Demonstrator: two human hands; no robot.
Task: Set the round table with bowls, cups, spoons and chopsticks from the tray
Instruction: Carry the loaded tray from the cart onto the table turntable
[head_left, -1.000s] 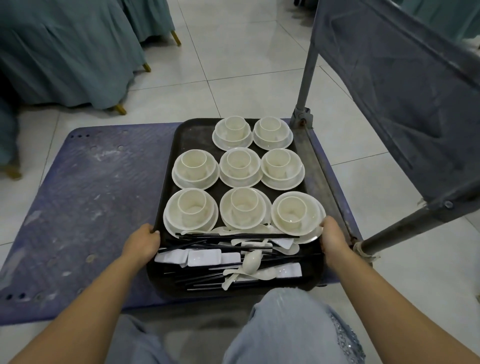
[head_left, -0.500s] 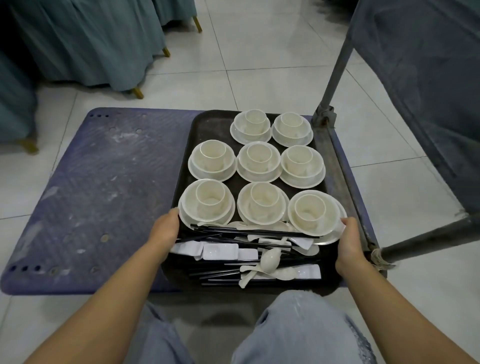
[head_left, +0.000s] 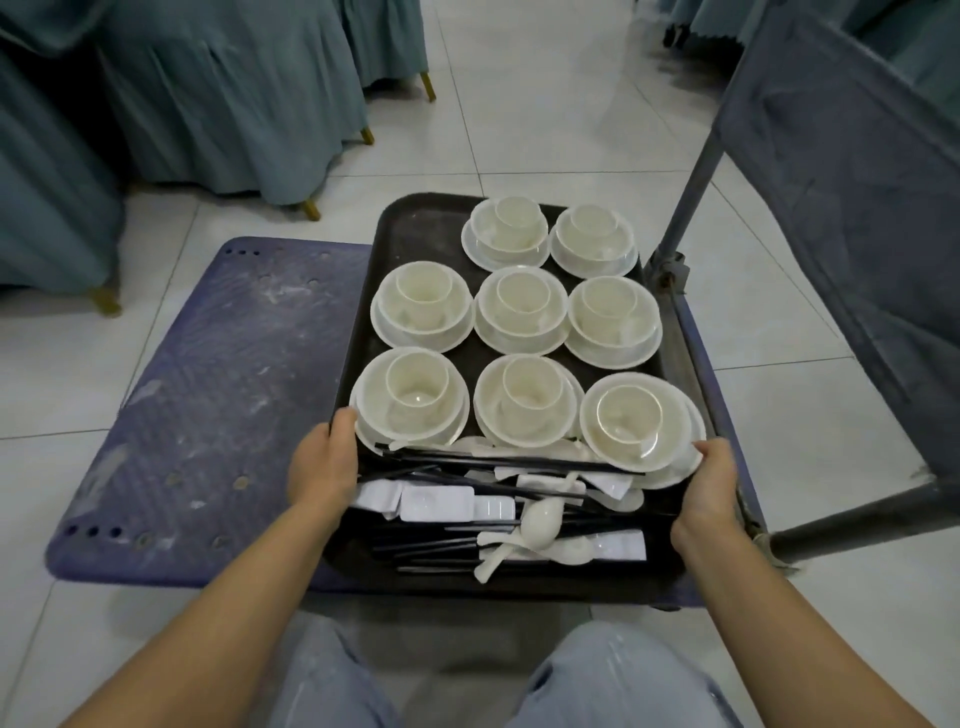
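A dark brown tray (head_left: 415, 234) sits at the right end of a low blue cart deck. On it stand several sets of a white cup in a bowl on a saucer, such as the one at the near left (head_left: 413, 397). Black chopsticks (head_left: 498, 460), white spoons (head_left: 540, 525) and white chopstick rests (head_left: 439, 503) lie heaped along the tray's near end. My left hand (head_left: 323, 467) grips the tray's left rim. My right hand (head_left: 707, 491) grips its right rim, next to the nearest right bowl (head_left: 636, 418).
The blue cart deck (head_left: 208, 395) stretches left of the tray. Its grey metal handle frame (head_left: 691, 171) with a fabric panel rises at the right. Chairs in teal covers (head_left: 218, 93) stand at the back left on the white tiled floor. My knees are below the tray.
The view has risen and shifted left, so the tray and cart appear further right and lower. Both hands have kept their hold on the tray's rims.
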